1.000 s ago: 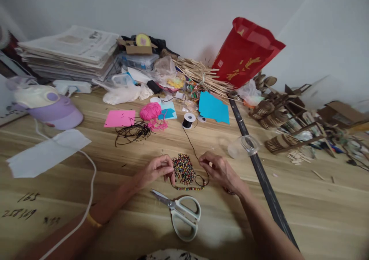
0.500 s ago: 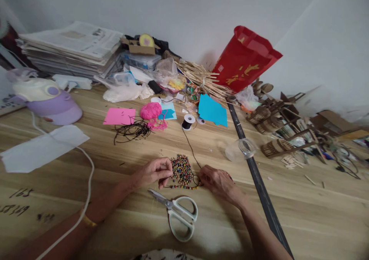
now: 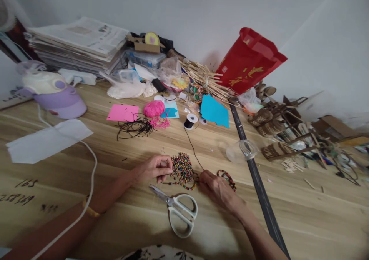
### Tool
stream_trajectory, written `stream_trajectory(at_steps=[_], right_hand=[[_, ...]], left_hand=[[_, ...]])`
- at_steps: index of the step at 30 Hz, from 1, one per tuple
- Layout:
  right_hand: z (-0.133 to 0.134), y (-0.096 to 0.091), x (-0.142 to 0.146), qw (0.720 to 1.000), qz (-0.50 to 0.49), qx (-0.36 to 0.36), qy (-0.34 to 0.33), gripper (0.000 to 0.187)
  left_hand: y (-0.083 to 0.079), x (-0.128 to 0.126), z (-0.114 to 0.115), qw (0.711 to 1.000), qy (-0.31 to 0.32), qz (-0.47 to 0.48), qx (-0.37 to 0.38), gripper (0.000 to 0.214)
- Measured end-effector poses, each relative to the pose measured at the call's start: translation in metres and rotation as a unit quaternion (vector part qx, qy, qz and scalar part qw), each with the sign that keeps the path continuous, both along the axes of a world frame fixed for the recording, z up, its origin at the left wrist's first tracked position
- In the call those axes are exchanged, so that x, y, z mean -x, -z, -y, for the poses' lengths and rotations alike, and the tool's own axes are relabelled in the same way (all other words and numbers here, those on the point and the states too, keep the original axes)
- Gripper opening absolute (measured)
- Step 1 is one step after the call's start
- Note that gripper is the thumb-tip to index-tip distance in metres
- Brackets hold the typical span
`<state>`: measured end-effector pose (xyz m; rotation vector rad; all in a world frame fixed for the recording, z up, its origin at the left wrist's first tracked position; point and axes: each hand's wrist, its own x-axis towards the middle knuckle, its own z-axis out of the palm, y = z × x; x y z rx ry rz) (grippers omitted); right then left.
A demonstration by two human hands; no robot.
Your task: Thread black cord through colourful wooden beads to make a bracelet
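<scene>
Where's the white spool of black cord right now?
Mid-picture in the head view, the white spool of black cord sits right of the pink yarn ball and left of the bright blue paper sheet.

The right hand (image 3: 211,184) had slid from 3 o'clock of the bead pile (image 3: 182,167) to 4 o'clock. A bracelet (image 3: 231,180), mostly hidden by its wrist a second earlier, had come into view at the hand's 2 o'clock. The bead string (image 3: 189,188), nearly straight before, had bent; its tail, formerly reaching the left hand (image 3: 162,168), lay at that hand's 6 o'clock.
</scene>
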<state>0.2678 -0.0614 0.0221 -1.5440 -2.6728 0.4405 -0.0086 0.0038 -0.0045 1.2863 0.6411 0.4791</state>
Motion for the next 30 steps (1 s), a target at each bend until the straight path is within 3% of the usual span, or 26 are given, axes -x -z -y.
stream_trajectory(at_steps=[6, 12, 17, 20, 25, 30], right_hand=[[-0.001, -0.018, -0.012, 0.999, -0.013, 0.009, 0.042, 0.012], [-0.002, -0.037, -0.018, 0.997, 0.008, -0.06, 0.04, 0.018], [-0.004, -0.051, -0.028, 0.998, -0.047, -0.014, 0.026, 0.025], [-0.009, -0.051, -0.035, 0.997, -0.067, 0.015, 0.025, 0.023], [-0.014, -0.035, -0.035, 0.997, -0.016, 0.077, 0.016, 0.02], [-0.011, -0.031, -0.02, 0.993, 0.086, 0.064, 0.045, 0.016]], left_hand=[[-0.003, 0.005, -0.003, 1.0, 0.007, -0.004, -0.012, 0.036], [-0.006, 0.015, -0.009, 1.0, 0.019, 0.008, -0.018, 0.034], [-0.007, 0.025, -0.012, 0.999, 0.051, 0.009, -0.017, 0.029], [-0.009, 0.028, -0.012, 0.997, 0.08, 0.002, -0.015, 0.028], [-0.013, 0.025, -0.01, 0.994, 0.107, -0.015, 0.001, 0.029], [-0.01, 0.025, -0.011, 0.994, 0.099, -0.036, -0.004, 0.029]])
